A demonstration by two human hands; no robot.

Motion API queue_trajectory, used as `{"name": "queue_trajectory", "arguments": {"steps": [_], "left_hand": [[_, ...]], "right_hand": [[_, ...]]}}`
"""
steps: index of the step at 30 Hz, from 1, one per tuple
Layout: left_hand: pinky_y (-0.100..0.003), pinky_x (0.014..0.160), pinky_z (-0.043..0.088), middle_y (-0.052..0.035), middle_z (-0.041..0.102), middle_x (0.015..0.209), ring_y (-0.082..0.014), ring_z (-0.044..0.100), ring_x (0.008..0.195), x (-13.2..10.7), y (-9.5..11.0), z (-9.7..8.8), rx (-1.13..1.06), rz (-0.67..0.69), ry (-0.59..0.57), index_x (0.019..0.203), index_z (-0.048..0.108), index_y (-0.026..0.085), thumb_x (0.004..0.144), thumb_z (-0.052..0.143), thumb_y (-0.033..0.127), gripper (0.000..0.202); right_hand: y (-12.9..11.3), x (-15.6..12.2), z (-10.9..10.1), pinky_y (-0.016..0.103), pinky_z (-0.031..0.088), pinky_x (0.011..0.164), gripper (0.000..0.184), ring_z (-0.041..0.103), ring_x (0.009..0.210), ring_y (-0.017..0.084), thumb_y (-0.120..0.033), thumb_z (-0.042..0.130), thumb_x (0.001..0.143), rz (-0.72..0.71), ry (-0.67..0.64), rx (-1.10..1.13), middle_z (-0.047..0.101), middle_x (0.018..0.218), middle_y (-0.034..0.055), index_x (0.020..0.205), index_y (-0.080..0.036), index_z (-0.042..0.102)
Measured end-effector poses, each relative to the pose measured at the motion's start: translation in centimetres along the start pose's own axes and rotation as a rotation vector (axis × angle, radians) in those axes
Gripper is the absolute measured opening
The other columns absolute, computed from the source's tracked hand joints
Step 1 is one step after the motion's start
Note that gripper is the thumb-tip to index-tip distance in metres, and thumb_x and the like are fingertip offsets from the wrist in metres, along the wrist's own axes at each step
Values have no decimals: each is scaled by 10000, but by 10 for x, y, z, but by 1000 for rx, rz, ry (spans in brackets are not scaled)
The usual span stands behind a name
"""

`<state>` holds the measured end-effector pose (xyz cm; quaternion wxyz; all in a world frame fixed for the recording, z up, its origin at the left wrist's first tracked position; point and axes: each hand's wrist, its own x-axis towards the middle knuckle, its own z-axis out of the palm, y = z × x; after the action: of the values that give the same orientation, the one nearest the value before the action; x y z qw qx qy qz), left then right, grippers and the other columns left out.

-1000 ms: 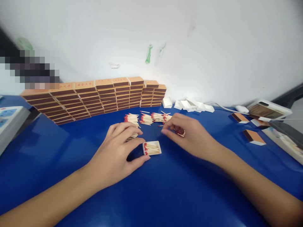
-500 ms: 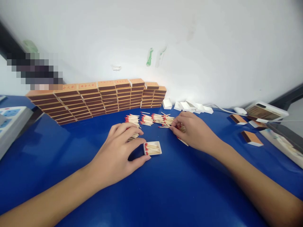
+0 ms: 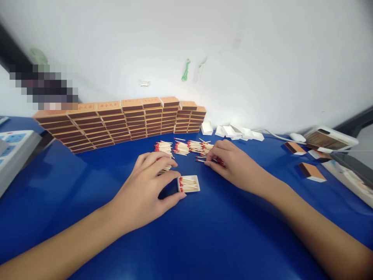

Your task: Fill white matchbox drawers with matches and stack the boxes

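Note:
A white matchbox tray (image 3: 199, 184) with red-tipped matches lying in it rests on the blue table. My left hand (image 3: 147, 186) grips its left end between thumb and forefinger, the other fingers curved over a pile of matches (image 3: 163, 146). To the right, my right hand (image 3: 230, 161) is pinched at the edge of the loose matches (image 3: 201, 146), fingertips on a match (image 3: 200, 160) whose red head points left. Its palm hides part of that pile.
A stepped wall of stacked matchboxes (image 3: 131, 120) runs along the back left. White trays (image 3: 233, 131) lie behind my right hand. Loose matchboxes (image 3: 312, 172), a white phone-like device (image 3: 329, 139) and a cable are at the right. A white-and-blue object (image 3: 17, 149) stands at the left edge.
My right hand has shifted slightly left along the match pile, and the match that stuck out below it no longer shows. My left hand and the tray stay in place.

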<state>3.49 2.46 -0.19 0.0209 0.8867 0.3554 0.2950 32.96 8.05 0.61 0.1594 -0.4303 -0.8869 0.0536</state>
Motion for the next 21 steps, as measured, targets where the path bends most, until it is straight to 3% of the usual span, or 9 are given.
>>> {"name": "queue_trajectory", "arguments": {"steps": [5,13,21], "left_hand": [[-525,1100,419,-95,723,1255,-309,603,1285,1,0,0,-1,-7,-10,1108,754,204,959,773,380,231],[-529,1096,429,-96,722,1269,-318,599,1294,0,-1,2,16,-6,-9,1109,752,219,952,780,383,229],[-531,1093,434,-97,725,1256,-315,604,1285,0,-1,1,13,-11,-3,1098,755,214,952,778,385,226]], "right_hand": [[4,1,2,437,499,878,102,572,1012,293,-256,583,1051,-17,45,0,625,1053,104,1107,-219,659],[1,1,4,427,509,852,144,580,976,278,-225,538,1060,-26,23,50,646,1005,101,961,-217,643],[-50,-7,-4,405,527,884,85,618,1006,254,-196,564,1062,-92,47,127,657,1031,81,1006,-225,621]]}}
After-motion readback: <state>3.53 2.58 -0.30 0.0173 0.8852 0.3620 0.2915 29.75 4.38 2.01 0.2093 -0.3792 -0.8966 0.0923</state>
